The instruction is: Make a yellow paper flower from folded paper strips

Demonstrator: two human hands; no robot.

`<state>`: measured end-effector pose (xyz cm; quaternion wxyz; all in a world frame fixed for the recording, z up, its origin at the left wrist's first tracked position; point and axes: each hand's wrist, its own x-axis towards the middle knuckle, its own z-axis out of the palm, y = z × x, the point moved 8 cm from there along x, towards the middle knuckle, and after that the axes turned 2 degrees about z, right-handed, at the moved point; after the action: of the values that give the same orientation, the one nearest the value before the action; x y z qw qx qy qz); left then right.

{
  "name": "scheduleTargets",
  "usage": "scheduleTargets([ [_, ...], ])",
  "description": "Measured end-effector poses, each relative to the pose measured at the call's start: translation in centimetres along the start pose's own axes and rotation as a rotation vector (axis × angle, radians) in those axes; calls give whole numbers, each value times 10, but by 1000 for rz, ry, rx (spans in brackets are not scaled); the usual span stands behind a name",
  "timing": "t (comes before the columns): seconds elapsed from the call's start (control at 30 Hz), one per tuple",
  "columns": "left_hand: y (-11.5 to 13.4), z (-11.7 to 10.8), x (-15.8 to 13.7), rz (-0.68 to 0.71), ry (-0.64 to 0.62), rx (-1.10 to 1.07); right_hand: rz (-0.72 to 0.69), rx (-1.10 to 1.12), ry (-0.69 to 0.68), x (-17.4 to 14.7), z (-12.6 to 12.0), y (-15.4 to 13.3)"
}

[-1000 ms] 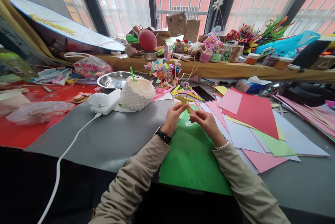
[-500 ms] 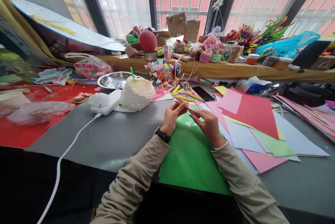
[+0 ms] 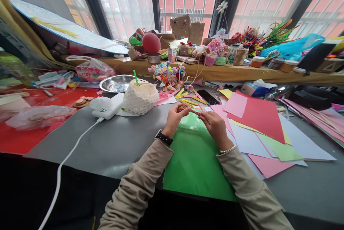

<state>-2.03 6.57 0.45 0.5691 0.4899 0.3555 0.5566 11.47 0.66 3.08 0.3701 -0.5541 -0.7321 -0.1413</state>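
My left hand (image 3: pixel 174 119) and my right hand (image 3: pixel 215 127) are raised over the green sheet (image 3: pixel 197 165), fingers pinched. Between them is a small, narrow piece of pink paper (image 3: pixel 195 112) with fine lines like pleats; my fingers cover much of it. The left fingertips grip its far left end and the right ones its right end. Just beyond my hands lie yellow paper strips (image 3: pixel 188 101) and pink ones. A dark phone (image 3: pixel 209 97) is beside these strips.
Coloured paper sheets (image 3: pixel 258 119) overlap on the right. To the left, a coconut in white netting (image 3: pixel 141 98) with a green straw stands beside a white charger (image 3: pixel 109 107) and its cable. Behind are a steel plate (image 3: pixel 114 86) and a bunch of small crafted flowers (image 3: pixel 166 74).
My hands have drawn slightly apart and turned a little, and the pink paper now lies flatter between them. The view has shifted slightly; the things on the table stay put.
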Motion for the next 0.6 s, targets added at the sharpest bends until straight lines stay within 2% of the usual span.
scheduleTargets([
  [0.07,7,-5,8,66,-35,185,36,51,-43,2,3,8],
  [0.17,7,-3,19,129,-210,518,83,149,-142,4,14,20],
  [0.27,1,-5,24,185,-302,784,137,172,-258,4,28,31],
  [0.43,-7,-5,21,241,-313,903,327,344,-338,-1,40,50],
  [0.6,-1,-1,16,294,-292,992,299,392,-358,-3,38,47],
])
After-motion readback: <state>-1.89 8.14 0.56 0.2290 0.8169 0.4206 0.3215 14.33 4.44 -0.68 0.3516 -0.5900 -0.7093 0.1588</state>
